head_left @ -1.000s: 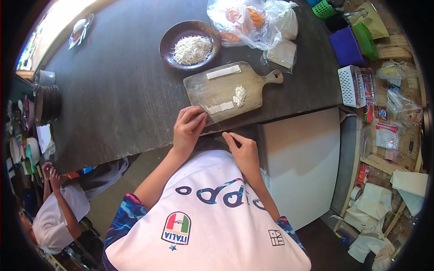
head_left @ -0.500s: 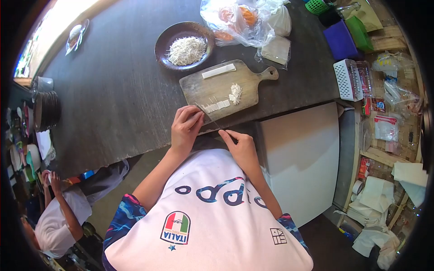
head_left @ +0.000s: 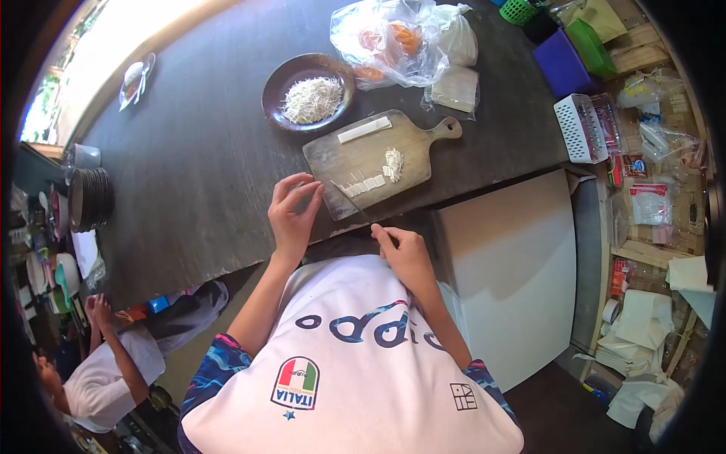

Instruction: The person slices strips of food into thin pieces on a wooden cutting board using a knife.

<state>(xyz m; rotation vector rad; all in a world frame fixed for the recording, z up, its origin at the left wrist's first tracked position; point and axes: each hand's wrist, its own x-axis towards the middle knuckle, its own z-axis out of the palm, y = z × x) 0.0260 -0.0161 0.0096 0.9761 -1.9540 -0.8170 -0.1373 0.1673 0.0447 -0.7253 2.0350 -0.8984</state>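
Observation:
A knife (head_left: 350, 200) with a thin blade lies slanted over the near left part of a wooden cutting board (head_left: 408, 144). My right hand (head_left: 404, 250) is closed on its handle at the board's near side. My left hand (head_left: 293, 216) is raised just left of the board, its fingers apart and nothing visible in them. Beside the blade runs a row of short white pieces (head_left: 364, 186). A small pile of thin white strips (head_left: 393, 164) lies to its right, and a long white strip (head_left: 364, 129) lies at the far side. Behind the board, a brown bowl (head_left: 274, 92) holds white shreds (head_left: 311, 100).
Plastic bags (head_left: 389, 41) with orange items and a wrapped pale block (head_left: 455, 89) lie behind the board. Stacked dark plates (head_left: 91, 199) stand far left. Another person (head_left: 113, 371) is at lower left. A white basket (head_left: 581, 129) is at right.
My left hand has moved left, away from the blade and the white pieces, and its fingers have opened. My right hand still holds the knife. The view has shifted slightly.

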